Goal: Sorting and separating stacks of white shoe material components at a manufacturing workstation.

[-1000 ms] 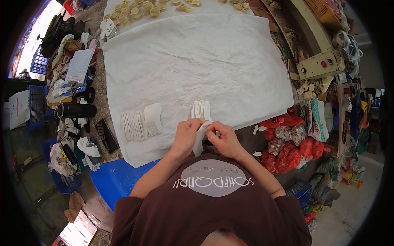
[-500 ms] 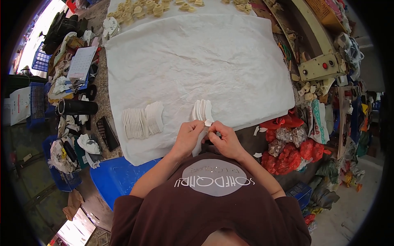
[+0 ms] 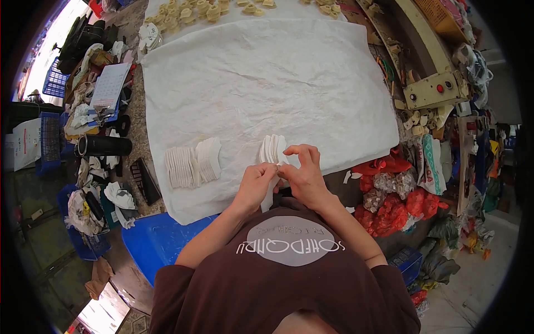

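My left hand [image 3: 257, 182] is closed, its thumb and fingers pinching a thin white piece [image 3: 273, 190] in front of my chest. The right hand [image 3: 307, 178] meets it there, thumb and forefinger pinched at the top of the same piece, its other fingers raised. My fingers cover much of the piece, so its full outline is hidden. Just beyond the fingertips, a short row of similar white flat pieces [image 3: 269, 148] leans together on the white cloth [image 3: 267, 83]. Farther left, a longer row of white pieces [image 3: 183, 167] adjoins another row [image 3: 208, 160].
Cream-coloured moulded parts [image 3: 208, 12] lie along the far edge. At left are a clipboard [image 3: 110, 89], a black bottle [image 3: 104, 145] and crumpled scraps. A machine control box [image 3: 436, 91] and red plastic bags [image 3: 384, 211] are at right. A blue plastic surface [image 3: 153, 242] lies below the cloth's corner.
My right hand has turned, and its fingers have lifted up and away while the thumb side stays at the piece. The left hand has barely moved. Less of the white tip shows.
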### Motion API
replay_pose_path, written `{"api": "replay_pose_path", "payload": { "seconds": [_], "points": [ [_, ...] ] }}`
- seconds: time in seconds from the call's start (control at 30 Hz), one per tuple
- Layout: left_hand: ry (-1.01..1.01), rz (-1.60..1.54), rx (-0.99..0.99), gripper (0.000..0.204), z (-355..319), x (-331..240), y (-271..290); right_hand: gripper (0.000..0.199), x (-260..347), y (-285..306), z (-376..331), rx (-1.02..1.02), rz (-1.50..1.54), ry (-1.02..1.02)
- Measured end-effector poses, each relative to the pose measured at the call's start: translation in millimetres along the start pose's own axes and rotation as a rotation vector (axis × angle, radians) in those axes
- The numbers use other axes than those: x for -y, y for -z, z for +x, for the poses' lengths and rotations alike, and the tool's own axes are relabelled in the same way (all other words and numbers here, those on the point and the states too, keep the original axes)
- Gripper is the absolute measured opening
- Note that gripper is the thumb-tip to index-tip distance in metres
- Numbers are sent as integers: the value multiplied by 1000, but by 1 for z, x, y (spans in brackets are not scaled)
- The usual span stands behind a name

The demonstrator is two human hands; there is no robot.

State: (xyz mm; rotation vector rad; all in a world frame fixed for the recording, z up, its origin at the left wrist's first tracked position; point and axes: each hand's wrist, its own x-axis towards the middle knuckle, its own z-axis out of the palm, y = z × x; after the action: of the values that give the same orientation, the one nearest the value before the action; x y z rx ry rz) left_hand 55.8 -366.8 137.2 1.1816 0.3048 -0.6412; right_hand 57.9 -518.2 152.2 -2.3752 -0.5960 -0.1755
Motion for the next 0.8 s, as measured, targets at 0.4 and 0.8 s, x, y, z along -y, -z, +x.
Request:
{"api": "replay_pose_path", "payload": {
  "seconds": [0.4,0.8],
  "points": [
    [-104,158,-228,29,25,26,14,18,10,-2,-1,112,-38,173],
    [-234,-129,-582,26,63,19,52,13,-68,17,-92,513,-236,-136]
  ]
}}
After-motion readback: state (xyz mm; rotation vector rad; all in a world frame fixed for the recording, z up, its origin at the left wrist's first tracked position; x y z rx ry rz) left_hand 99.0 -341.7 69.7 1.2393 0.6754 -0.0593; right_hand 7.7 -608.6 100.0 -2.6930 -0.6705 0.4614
